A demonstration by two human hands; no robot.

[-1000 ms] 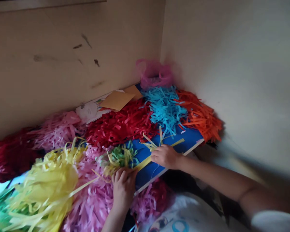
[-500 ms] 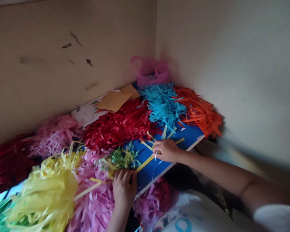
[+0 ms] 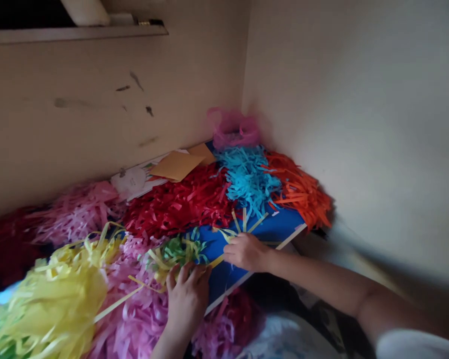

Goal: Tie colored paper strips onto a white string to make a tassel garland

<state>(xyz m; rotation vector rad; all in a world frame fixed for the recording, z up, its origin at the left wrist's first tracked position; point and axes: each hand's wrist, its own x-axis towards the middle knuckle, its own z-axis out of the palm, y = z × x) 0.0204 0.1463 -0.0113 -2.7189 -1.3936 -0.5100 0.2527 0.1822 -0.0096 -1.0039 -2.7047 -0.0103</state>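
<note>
- Right hand [image 3: 247,252] was pinched shut on a small bunch of yellow strips [image 3: 242,223]. Their free ends fanned out just beyond its knuckles, over the blue board [image 3: 280,228].
- Left hand [image 3: 187,296] lay flat with fingers extended, gripping nothing. Its fingertips rested on the green-yellow clump [image 3: 174,252] just ahead of it, at the board's near edge.
- One long yellow strip [image 3: 217,260] ran between the two hands.
- Beyond the right hand: light blue pile [image 3: 249,177], with the orange pile [image 3: 299,192] to its right.
- Beyond the left hand: red pile [image 3: 179,204]. Left of it: yellow pile [image 3: 48,294]. Under its wrist: pink pile [image 3: 134,309].
- Risk: the paper looked thin, so a pull on the long strip against the pinned clump would likely tear it.
- Risk: the fanned ends sat close to the light blue pile and could snag, dragging blue strips along.
- Risk: the bunch was held at one end only, so a slack pinch could drop strips into the mixed clump.
</note>
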